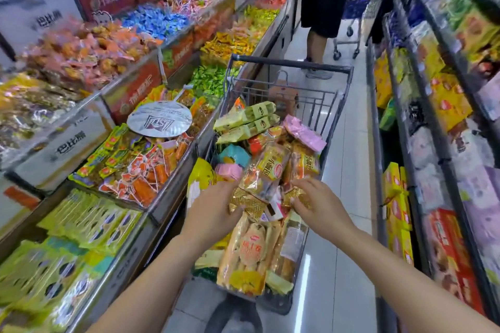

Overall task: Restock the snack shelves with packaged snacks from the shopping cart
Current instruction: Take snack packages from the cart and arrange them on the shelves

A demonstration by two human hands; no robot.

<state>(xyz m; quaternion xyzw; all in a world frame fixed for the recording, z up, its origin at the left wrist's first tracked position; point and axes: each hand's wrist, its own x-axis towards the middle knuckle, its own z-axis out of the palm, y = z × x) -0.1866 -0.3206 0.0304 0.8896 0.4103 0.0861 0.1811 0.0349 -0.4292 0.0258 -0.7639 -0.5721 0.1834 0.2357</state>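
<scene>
A grey wire shopping cart (290, 64) stands in the aisle, heaped with packaged snacks: green boxes (247, 116), pink packs (304, 132) and gold-wrapped bread bags (249, 249). Both my hands are down in the cart's near end. My left hand (213, 208) grips the gold end of one bread bag (266, 170). My right hand (316, 201) grips the gold end of a second bread bag (304, 166) beside it. Snack shelves run along the left (130, 165) and the right (443, 165).
Open bins of loose wrapped snacks fill the left counter, with a round silver scoop lid (159, 120) lying on one. Another person (324, 8) stands ahead in the aisle with a second cart (351, 21). The floor strip right of my cart is narrow.
</scene>
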